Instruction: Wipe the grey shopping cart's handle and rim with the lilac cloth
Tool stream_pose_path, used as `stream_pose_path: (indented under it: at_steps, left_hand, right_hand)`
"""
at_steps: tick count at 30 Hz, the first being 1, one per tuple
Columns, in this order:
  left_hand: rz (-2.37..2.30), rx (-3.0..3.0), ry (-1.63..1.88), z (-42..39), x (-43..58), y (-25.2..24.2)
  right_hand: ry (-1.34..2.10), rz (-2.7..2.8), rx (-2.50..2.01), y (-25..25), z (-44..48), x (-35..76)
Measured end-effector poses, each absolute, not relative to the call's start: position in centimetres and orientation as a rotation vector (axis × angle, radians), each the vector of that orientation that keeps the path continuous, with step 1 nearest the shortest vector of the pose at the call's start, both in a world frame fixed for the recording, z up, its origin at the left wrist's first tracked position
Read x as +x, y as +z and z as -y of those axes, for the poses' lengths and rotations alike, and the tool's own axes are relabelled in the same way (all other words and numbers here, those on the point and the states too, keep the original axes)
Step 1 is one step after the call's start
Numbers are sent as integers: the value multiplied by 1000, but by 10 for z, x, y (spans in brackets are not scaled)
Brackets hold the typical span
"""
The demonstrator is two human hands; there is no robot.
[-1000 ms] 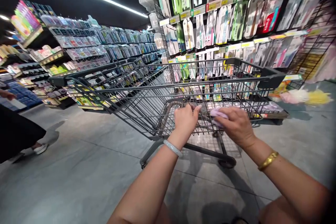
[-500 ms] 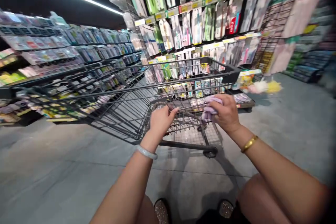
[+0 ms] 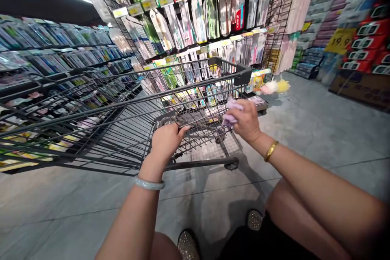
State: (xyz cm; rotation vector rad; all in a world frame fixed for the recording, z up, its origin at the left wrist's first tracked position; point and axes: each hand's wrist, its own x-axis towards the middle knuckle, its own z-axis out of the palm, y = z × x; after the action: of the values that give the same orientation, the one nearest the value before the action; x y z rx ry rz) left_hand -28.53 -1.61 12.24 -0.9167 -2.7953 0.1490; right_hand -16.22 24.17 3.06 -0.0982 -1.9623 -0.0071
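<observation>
A dark wire shopping cart [image 3: 100,107] stands in front of me in a shop aisle. My left hand [image 3: 166,140], with a pale bangle on the wrist, is closed over the near end wire of the cart. My right hand [image 3: 246,121], with a gold bangle on the wrist, is closed on a small lilac cloth [image 3: 230,113] and presses it against the cart's wire at the near right end. My knees and sparkly shoes [image 3: 187,243] show at the bottom, low to the floor.
Shelves of packaged goods [image 3: 213,12] hang right behind the cart, with more shelving [image 3: 51,48] along the left. Red boxes and a yellow 19.9 price sign [image 3: 340,40] stand at the far right. Grey tiled floor [image 3: 319,126] stretches to the right.
The view has swung right and dropped lower, and my knees and shoes have come into sight. My right hand with the cloth has moved up along the cart's wire. My left hand keeps its grip.
</observation>
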Motion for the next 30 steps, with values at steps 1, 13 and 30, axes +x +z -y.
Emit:
stream_pose_path:
  at_steps: [1,13,30]
  left_hand:
    - [2784,-923,155,17,-285,122]
    - [2722,-957,159,17,-281,118]
    - [1978,-985,-433,4,-239,189]
  right_hand:
    - [-48,2003,-21,23,-231,-164]
    - [-38,1928,-4,55,-195,-179]
    - [-100,1972,158,78,-192,-177]
